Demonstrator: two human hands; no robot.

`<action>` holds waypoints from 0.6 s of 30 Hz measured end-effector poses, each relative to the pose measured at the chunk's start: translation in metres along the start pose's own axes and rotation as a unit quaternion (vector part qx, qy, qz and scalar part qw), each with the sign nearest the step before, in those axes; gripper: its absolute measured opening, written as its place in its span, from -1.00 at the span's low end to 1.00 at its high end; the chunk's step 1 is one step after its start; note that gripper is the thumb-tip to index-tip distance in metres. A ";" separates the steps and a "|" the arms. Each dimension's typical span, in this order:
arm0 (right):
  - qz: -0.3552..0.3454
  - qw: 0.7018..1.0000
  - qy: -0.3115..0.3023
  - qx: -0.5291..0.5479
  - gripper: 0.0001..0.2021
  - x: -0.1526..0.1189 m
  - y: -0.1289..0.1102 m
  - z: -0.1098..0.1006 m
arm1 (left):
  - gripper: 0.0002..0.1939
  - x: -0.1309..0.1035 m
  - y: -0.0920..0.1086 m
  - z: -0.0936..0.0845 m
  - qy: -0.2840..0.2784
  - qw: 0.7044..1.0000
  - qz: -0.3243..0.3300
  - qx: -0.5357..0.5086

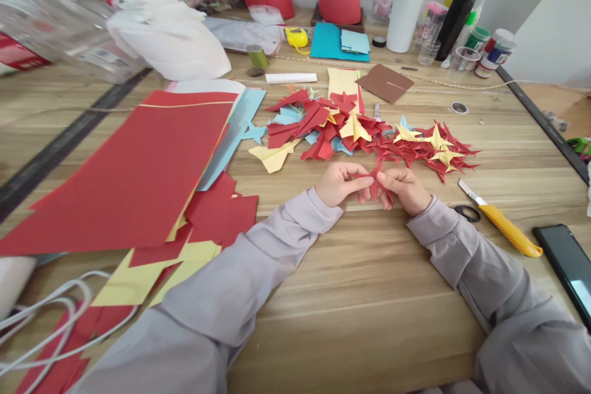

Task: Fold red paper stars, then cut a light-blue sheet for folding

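Note:
Between my two hands is a red folded paper star [376,182], held just above the wooden table [351,295]. My left hand [344,183] pinches its left side with the thumb on top. My right hand [405,189] pinches the right side, thumb pressed near the star's middle. Parts of the star are hidden behind my fingers. Right behind my hands lies a heap of red paper stars [401,151] with a few yellow stars [438,137] on top. Left of that heap are red, blue and yellow folded paper pieces [318,120].
Large red paper sheets [124,166] and red offcuts [224,209] lie at the left, with a white cable [69,301] in front. A yellow utility knife [508,229], black-handled scissors [467,213] and a phone [566,265] are at the right. Jars [498,52] and a white bottle [406,9] stand behind.

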State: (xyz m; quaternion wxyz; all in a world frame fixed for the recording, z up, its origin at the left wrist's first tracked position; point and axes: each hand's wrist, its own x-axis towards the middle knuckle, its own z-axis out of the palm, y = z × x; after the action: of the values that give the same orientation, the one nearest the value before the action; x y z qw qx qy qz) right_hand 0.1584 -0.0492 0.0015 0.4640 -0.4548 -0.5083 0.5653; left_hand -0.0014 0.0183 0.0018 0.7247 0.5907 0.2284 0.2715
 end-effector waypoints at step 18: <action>-0.002 1.000 0.013 -0.018 -0.61 0.000 -0.004 0.003 | -0.61 0.002 -0.005 0.002 0.088 0.996 0.025 -0.003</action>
State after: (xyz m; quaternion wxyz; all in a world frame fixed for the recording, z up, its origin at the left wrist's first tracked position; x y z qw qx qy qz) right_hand 0.1561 -0.0496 0.0061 0.4632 -0.4697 -0.5130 0.5492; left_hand 0.0018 0.0171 -0.0023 0.6969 0.5675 0.2757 0.3410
